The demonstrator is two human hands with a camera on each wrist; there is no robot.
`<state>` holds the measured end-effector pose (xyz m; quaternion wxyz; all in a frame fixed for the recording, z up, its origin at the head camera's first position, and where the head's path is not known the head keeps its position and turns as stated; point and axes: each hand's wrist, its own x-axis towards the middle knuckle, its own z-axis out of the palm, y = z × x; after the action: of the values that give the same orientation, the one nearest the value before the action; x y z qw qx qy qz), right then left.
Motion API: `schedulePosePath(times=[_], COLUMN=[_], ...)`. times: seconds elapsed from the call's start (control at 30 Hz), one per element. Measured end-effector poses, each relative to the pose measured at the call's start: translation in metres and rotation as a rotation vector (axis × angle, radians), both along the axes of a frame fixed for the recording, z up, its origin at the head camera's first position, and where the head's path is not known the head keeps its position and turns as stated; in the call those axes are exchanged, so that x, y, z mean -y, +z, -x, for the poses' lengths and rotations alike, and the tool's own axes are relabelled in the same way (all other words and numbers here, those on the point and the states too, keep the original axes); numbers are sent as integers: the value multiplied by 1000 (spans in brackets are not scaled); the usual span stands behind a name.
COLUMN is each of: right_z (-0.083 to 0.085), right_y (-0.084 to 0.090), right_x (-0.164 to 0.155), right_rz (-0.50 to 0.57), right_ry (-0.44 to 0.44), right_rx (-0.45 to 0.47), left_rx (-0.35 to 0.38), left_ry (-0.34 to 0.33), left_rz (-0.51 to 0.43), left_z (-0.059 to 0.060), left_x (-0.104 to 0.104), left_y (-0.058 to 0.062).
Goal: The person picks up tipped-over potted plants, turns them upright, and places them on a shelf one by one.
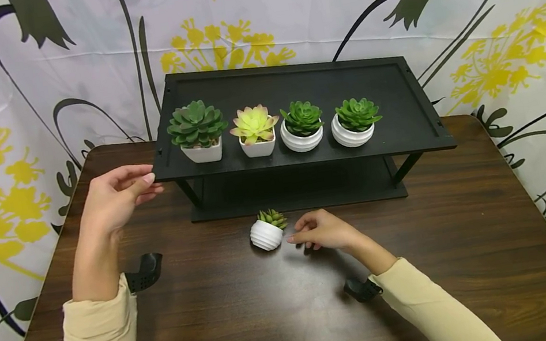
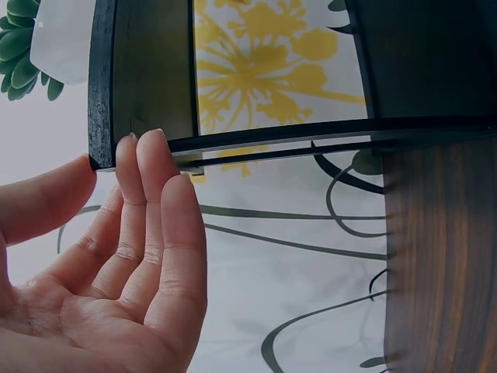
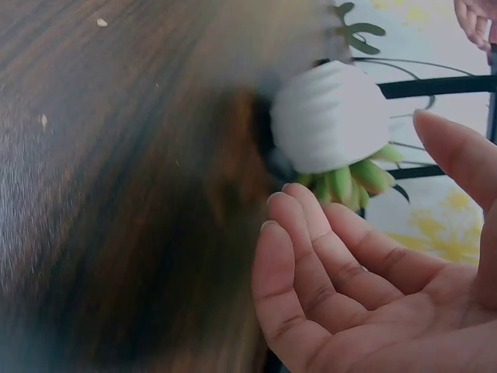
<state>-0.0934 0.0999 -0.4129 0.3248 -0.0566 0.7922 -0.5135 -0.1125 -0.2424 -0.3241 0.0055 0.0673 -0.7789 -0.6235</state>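
My left hand (image 1: pixel 114 198) pinches the left front corner of a black two-tier shelf (image 1: pixel 292 83), thumb at the edge and fingers underneath, as the left wrist view confirms. On the table in front of the shelf, a small succulent in a ribbed white pot (image 1: pixel 266 235) lies tipped, its leaves toward the upper right. Just right of it is my right hand (image 1: pixel 325 230), fingers loosely bent and holding nothing. In the right wrist view, the fingertips (image 3: pixel 276 249) are close to the leaves of the tipped plant (image 3: pixel 330 116); whether they touch is unclear.
Along the top tier's front stand a dark green succulent (image 1: pixel 198 125), a yellow-pink one (image 1: pixel 255 129), and two green ones in round white pots (image 1: pixel 302 140). The shelf's lower tier (image 1: pixel 296 187) rests on the brown wooden table (image 1: pixel 210 319). A flower-patterned cloth (image 1: pixel 313 7) hangs behind.
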Motion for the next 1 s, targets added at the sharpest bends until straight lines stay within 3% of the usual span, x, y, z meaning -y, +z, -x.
schedulePosePath(times=[0.03, 0.07, 0.23, 0.43, 0.5, 0.6, 0.67, 0.73, 0.83, 1.0], right_z=[0, 0, 1, 2, 2, 3, 3, 3, 4, 4], right_y=[-1, -2, -7, -10, -10, -10, -10, -10, -12, -12], right_x=[2, 4, 14, 21, 22, 25, 26, 27, 29, 31], right_rz=[1, 2, 11, -29, -50, -80, -95, -106, -119, -146], right_ry=[-4, -11, -17, -16, -19, -28, -30, -32, -29, -20], right_rx=[6, 14, 28, 15, 13, 12, 13, 14, 7, -4], left_rx=[-3, -2, 10, 12, -15, -18, -17, 5, 14, 11], left_ry=[-8, -7, -9, -8, -23, -28, -25, -12, -2, 4], left_rz=[-5, -13, 9, -6, -88, -85, -89, 12, 18, 24], left_z=[-7, -9, -9, 0, 6, 8, 6, 0, -6, -10], left_x=[-8, -11, -12, 2, 12, 15, 12, 3, -6, -14], left_y=[13, 16, 19, 0, -15, -20, -15, -1, 11, 21])
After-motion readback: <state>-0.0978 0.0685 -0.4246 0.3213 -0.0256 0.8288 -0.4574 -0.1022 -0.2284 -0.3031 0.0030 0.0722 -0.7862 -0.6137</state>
